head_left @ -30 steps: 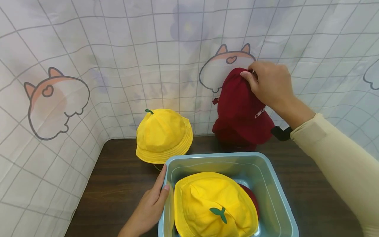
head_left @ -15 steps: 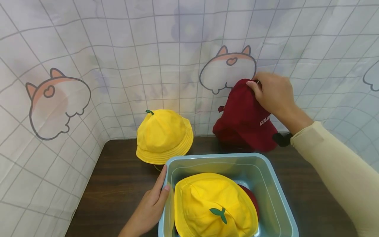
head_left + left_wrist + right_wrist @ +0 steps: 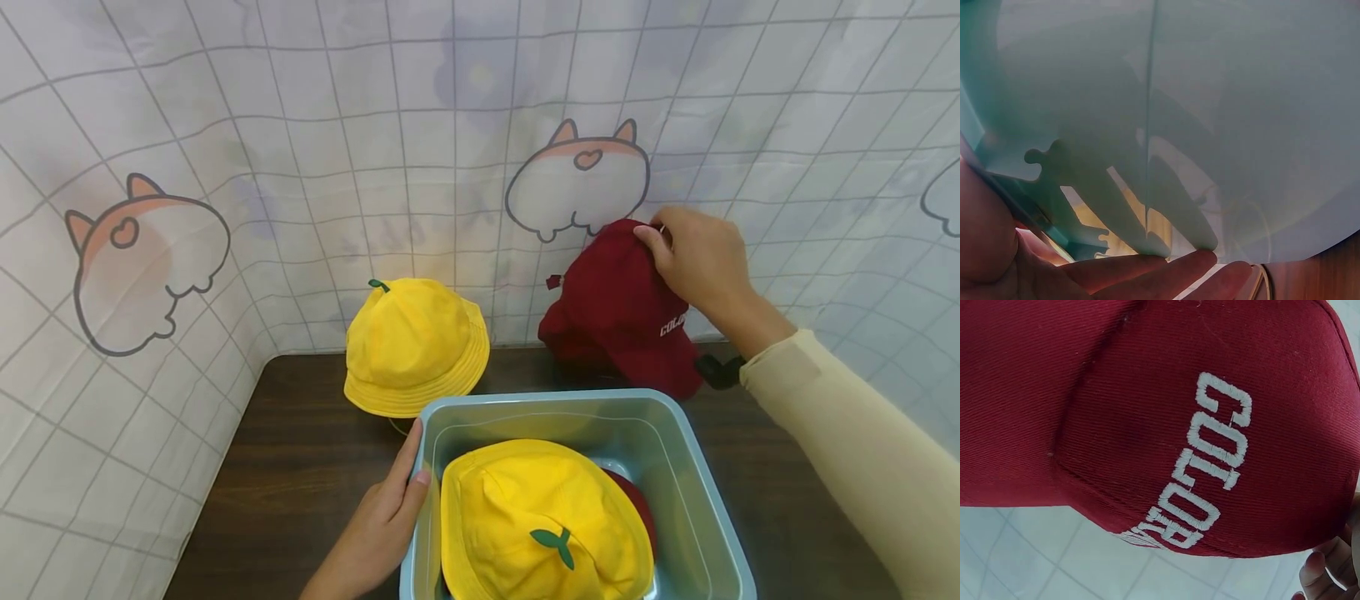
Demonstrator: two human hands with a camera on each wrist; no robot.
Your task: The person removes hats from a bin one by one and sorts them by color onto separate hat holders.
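In the head view my right hand point(image 3: 701, 254) pinches the crown of a dark red baseball cap point(image 3: 622, 292) at the back of the table. White lettering reading COLOR runs across the cap point(image 3: 1210, 456) in the right wrist view, with fingertips point(image 3: 1316, 575) at its lower right. My left hand point(image 3: 378, 517) rests along the left side of a light blue plastic bin point(image 3: 705, 467), thumb at the rim. Straight fingers point(image 3: 1166, 275) touch the bin's outer wall point(image 3: 1260, 125) in the left wrist view. Inside lies a yellow bucket hat point(image 3: 525, 500) with a green sprout, partly covering something dark red point(image 3: 637, 504).
A second yellow bucket hat point(image 3: 412, 342) stands behind the bin's left corner, with a thin cord below its brim. Dark wooden table point(image 3: 300, 467) spreads around the bin. A white grid-patterned curtain point(image 3: 420, 167) hangs behind and at both sides.
My right hand has come down and slightly to the right with the red cap, which now sits lower and leans right. My left hand, the bin and the yellow hats stay put.
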